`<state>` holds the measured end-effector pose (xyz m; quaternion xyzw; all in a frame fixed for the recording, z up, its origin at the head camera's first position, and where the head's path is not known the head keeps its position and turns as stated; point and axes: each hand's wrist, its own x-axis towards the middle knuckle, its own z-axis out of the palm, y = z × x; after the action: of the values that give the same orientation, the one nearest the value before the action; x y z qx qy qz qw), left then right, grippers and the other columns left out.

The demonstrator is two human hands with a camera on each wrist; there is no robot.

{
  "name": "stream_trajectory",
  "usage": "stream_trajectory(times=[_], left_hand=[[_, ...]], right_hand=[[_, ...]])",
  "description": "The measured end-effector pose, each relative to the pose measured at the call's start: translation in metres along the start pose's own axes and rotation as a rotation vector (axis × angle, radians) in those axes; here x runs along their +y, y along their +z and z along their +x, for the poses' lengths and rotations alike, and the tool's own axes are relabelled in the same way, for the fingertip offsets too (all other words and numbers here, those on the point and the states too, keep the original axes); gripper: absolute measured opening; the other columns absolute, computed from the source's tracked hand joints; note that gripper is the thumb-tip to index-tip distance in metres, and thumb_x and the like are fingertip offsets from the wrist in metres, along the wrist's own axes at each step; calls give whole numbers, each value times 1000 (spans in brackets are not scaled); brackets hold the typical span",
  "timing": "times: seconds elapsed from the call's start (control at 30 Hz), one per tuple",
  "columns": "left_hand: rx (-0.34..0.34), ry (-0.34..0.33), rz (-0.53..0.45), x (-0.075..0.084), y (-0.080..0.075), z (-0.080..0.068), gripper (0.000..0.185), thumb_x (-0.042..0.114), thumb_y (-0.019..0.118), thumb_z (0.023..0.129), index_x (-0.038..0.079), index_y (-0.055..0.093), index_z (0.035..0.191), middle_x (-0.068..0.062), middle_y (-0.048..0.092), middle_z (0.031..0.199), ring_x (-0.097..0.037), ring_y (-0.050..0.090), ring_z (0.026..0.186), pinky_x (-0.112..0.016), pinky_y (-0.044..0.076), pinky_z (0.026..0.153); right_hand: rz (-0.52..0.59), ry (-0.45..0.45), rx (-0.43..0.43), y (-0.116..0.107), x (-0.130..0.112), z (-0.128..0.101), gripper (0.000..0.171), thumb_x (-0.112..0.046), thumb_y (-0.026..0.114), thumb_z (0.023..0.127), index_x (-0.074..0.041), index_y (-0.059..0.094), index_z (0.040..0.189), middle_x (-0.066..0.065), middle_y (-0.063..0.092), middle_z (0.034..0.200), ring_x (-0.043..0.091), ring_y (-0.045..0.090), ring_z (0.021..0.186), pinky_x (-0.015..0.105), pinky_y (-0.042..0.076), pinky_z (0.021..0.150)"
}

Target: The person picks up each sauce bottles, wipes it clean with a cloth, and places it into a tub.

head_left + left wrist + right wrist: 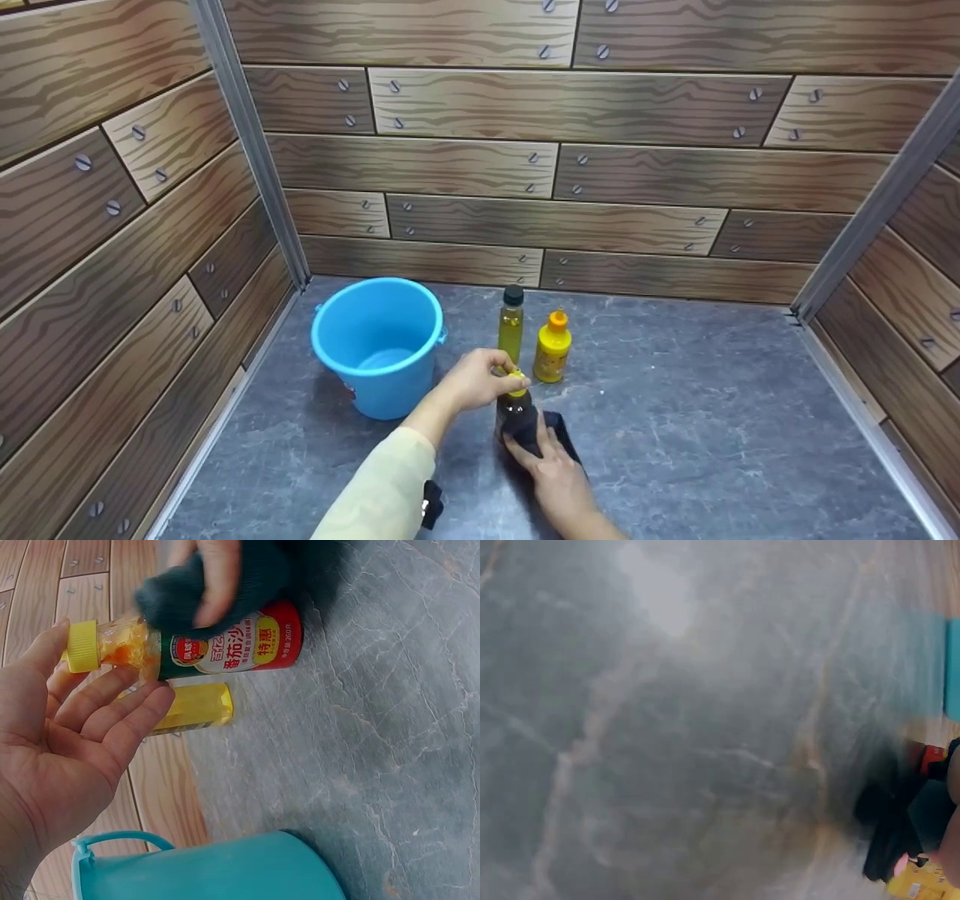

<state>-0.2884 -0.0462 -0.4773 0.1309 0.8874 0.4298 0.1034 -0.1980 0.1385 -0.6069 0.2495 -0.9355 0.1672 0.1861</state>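
Observation:
A sauce bottle [225, 645] with a red, white and green label stands on the grey surface, in front of two other bottles. My left hand [480, 381] pinches its yellow cap [82, 646] between thumb and fingers; the remaining fingers extend beneath the neck in the left wrist view. My right hand [556, 476] holds a dark cloth [259, 574] against the bottle's side, fingers spread over it. Part of the cloth hangs to the right of the bottle in the head view. The right wrist view catches only a bit of the cloth [930, 814] at its edge.
A blue bucket [427, 390] stands at the left. Behind the sauce bottle are a dark-capped bottle of yellow-green liquid [510, 337] and a yellow bottle [553, 352] with an orange cap. Wood-patterned walls [480, 169] enclose the back and sides.

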Motion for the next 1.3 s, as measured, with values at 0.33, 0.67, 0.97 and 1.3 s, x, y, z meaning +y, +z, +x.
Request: stream_trajectory(times=[0.33,0.67,0.97,1.3], left_hand=[[-7,-12,-4,1,0,0,22,40,82,95,19,76,96,1,70,99,-18,60,88,-37,51,75],[3,14,3,1,1,0,19,37,81,97,19,75,93,1,69,95,-17,59,83,-34,49,69],[4,20,0,0,1,-1,20,36,81,97,18,75,93,2,69,93,-15,59,81,-33,48,67],[7,13,-18,1,1,-1,20,36,81,97,18,75,92,3,69,92,-15,61,81,-32,50,69]], right_hand=[[-19,38,-101,-2,-1,-2,54,0,73,88,-28,76,134,44,47,147,61,63,116,62,56,92],[-143,37,-166,-6,-4,2,50,-4,70,89,-33,78,129,36,57,143,54,67,113,58,56,95],[-148,140,-351,-14,-7,13,47,-7,67,94,-37,78,128,27,59,146,53,64,120,61,53,99],[-153,205,-397,-22,-6,13,46,-5,68,92,-36,80,122,20,64,143,53,65,120,60,55,97]])
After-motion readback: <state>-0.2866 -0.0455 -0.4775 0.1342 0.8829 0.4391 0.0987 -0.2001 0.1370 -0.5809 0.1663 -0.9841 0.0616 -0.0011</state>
